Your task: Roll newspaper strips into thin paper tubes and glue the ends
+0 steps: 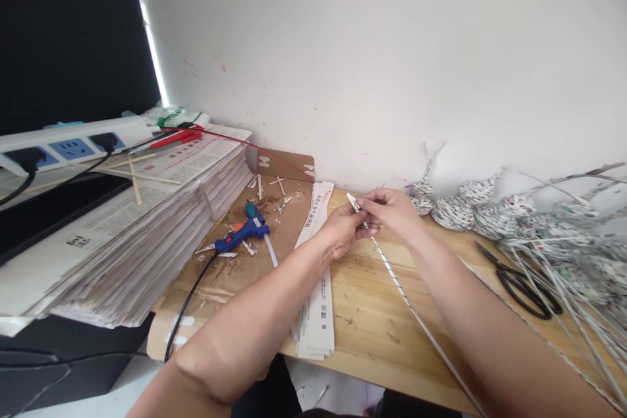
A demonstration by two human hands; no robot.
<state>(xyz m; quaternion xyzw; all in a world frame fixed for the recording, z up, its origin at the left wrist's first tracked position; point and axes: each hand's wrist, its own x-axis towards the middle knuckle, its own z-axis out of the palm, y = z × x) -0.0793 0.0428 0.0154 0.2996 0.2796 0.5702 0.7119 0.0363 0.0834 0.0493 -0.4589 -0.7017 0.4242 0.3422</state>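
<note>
A thin rolled paper tube (399, 286), white with dark spiral marks, runs from my fingers down to the right past the table's front edge. My left hand (341, 230) is closed round it near its upper end. Beside it, my right hand (385, 210) pinches the same end, where a pointed white paper tip sticks out to the upper left. Both hands are held together above the wooden table. Just left of them lies a stack of cut newspaper strips (321, 317), partly covered by my left forearm.
A blue glue gun (243, 234) rests on brown cardboard (206, 300) among paper scraps. At left, a tall newspaper stack (196, 222) bears a power strip (73, 144) and red-handled scissors (176, 137). Black scissors (522, 287) and woven paper pieces (504, 215) lie at right.
</note>
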